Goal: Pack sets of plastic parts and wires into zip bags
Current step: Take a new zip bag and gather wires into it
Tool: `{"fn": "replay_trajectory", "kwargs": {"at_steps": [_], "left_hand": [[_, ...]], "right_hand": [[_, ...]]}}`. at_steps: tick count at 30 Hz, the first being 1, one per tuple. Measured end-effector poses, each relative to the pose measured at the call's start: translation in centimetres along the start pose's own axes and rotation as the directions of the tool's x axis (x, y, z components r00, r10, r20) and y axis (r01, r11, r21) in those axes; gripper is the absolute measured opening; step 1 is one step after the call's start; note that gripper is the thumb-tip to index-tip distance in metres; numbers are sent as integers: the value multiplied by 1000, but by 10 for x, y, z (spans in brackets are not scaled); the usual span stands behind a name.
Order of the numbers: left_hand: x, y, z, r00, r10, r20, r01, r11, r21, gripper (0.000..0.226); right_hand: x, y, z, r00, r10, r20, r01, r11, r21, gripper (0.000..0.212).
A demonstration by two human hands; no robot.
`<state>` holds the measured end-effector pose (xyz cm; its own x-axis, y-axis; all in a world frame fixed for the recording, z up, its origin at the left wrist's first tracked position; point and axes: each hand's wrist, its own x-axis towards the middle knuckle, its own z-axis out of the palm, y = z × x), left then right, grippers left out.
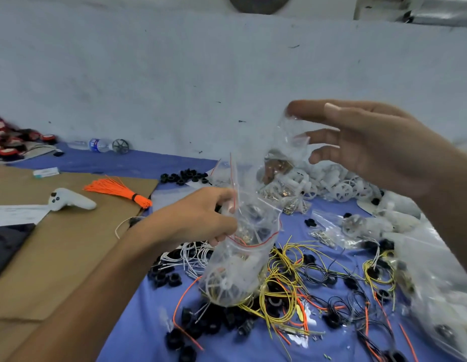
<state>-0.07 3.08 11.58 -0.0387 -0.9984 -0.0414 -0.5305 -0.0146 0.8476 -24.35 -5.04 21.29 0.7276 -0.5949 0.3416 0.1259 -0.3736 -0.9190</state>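
- A single wide-angle view looks from the person's head, facing forward and down.
- It sits close above the left hand (198,218) and right hand (378,142), over the desk (148,322), with a wall (175,74) beyond.

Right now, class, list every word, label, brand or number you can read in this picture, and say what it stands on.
No text can be read here.
Water bottle: blue label, print blurred.
Small white box: teal stripe, print too small.
Paper sheet: faint printed lines, too blurred.
Red-and-black discs: white patches, blurred.
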Motion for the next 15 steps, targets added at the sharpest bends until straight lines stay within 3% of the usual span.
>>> {"fn": "replay_trajectory", "kwargs": {"at_steps": [3,7,10,12,15], "left_hand": [[-3,0,-1,999,29,34,-29,999,-22,50],[-6,-4,-2,999,22,-27,-22,1000,22,72],[-8,-2,0,999,27,-32,-26,999,23,76],[-10,0,0,999,34,-32,-33,999,27,77],[-13,0,-1,999,33,-30,-31,999,42,77]], "right_hand": [[-2,9,14,995,82,52,-73,984,-161,37],[-2,22,25,976,205,77,-164,917,-363,36],[-3,36,38,927,334,172,-158,761,-629,31],[-3,45,45,890,394,228,-119,685,-719,27],[-1,49,45,913,336,233,15,543,-839,42]]}}
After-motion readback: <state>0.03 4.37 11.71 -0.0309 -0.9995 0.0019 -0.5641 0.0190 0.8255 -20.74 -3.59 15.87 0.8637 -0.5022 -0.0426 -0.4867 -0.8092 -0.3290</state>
